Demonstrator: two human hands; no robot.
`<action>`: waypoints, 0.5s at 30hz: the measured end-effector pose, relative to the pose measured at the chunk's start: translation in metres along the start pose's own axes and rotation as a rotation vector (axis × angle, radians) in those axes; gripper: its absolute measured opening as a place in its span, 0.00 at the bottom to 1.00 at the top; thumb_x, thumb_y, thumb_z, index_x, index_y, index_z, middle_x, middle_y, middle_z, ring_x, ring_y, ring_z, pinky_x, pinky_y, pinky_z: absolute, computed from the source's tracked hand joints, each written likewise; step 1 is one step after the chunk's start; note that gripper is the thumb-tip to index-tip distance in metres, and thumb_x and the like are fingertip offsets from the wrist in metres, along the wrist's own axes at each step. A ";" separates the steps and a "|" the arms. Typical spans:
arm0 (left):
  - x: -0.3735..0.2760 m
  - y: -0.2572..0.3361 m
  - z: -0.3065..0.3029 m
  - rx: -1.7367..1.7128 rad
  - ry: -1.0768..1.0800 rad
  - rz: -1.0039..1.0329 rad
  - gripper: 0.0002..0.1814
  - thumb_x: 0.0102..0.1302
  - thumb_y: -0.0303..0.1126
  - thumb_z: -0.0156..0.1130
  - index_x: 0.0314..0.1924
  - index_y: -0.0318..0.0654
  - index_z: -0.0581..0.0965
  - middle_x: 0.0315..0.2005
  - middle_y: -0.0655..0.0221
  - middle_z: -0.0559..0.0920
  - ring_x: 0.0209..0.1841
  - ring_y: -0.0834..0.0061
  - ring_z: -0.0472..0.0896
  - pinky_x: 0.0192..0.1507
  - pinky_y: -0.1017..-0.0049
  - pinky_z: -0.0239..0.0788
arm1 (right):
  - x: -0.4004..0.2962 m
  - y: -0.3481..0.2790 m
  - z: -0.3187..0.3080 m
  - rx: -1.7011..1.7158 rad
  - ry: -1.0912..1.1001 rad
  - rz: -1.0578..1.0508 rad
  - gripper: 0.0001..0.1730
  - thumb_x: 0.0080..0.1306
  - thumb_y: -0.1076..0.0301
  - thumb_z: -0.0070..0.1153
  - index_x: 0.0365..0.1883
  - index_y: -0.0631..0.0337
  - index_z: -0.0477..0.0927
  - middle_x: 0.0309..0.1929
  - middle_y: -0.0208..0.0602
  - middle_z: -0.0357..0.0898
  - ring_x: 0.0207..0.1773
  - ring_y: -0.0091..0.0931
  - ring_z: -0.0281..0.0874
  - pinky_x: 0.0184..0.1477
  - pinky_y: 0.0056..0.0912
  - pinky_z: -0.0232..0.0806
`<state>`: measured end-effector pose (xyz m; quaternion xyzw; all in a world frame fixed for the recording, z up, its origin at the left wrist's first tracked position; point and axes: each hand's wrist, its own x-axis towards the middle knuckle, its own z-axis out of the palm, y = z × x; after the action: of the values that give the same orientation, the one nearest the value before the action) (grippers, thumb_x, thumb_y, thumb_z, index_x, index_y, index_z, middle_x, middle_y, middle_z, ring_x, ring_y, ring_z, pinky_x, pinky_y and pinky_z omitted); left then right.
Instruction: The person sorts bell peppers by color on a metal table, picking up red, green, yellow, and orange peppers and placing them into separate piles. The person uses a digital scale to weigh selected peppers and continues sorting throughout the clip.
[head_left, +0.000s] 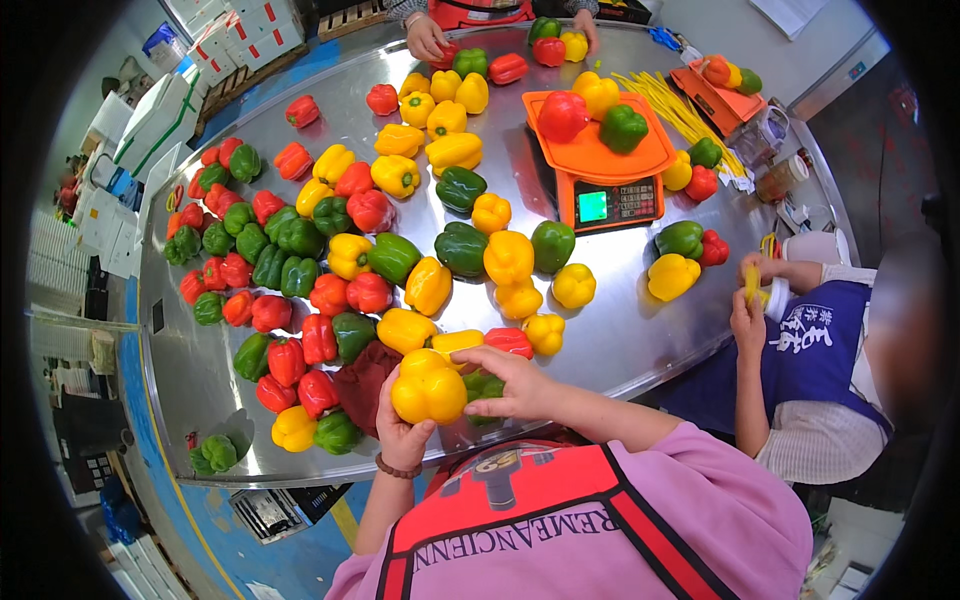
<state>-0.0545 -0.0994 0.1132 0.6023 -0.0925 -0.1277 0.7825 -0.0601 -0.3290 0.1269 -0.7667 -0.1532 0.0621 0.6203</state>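
Note:
My left hand (403, 441), with a beaded bracelet at the wrist, holds a yellow bell pepper (428, 388) above the table's near edge. At that pepper's right side is my right hand (517, 381), fingers and thumb apart. Whether its fingertips touch the pepper, I cannot tell. Behind the right hand a green bell pepper (482, 385) is partly hidden. A dark red cloth (367, 384) lies just left of the held pepper, partly covered by my left hand. Beyond my hands lie a yellow pepper (406, 331) and a red pepper (509, 342).
Many red, green and yellow peppers cover the metal table (622, 341). An orange digital scale (611, 202) bears three peppers, with yellow strips (679, 116) beside it. At right a co-worker's hands (748, 319) hold a yellow strip; another person's hand (426, 37) is across the table.

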 end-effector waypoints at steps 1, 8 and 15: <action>0.000 0.001 -0.001 0.012 -0.010 0.000 0.50 0.56 0.48 0.75 0.69 0.32 0.58 0.61 0.60 0.70 0.62 0.66 0.72 0.63 0.66 0.66 | 0.000 -0.003 0.001 0.018 0.000 0.001 0.41 0.57 0.52 0.69 0.64 0.62 0.67 0.57 0.46 0.73 0.55 0.36 0.77 0.58 0.36 0.69; -0.005 -0.007 -0.009 0.106 -0.069 -0.032 0.50 0.54 0.53 0.74 0.68 0.31 0.62 0.62 0.59 0.69 0.63 0.66 0.70 0.64 0.66 0.63 | -0.001 -0.008 0.004 0.024 -0.028 0.018 0.53 0.52 0.51 0.72 0.70 0.63 0.58 0.65 0.48 0.67 0.64 0.39 0.70 0.65 0.39 0.63; -0.003 -0.014 -0.013 0.326 -0.145 0.043 0.49 0.53 0.54 0.74 0.67 0.33 0.64 0.61 0.56 0.69 0.63 0.61 0.70 0.64 0.63 0.61 | 0.000 -0.014 0.001 -0.054 -0.059 0.020 0.57 0.48 0.52 0.73 0.72 0.58 0.56 0.68 0.50 0.63 0.68 0.42 0.66 0.67 0.40 0.60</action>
<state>-0.0548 -0.0900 0.0968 0.7081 -0.1812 -0.1375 0.6685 -0.0624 -0.3254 0.1405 -0.7824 -0.1655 0.0869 0.5941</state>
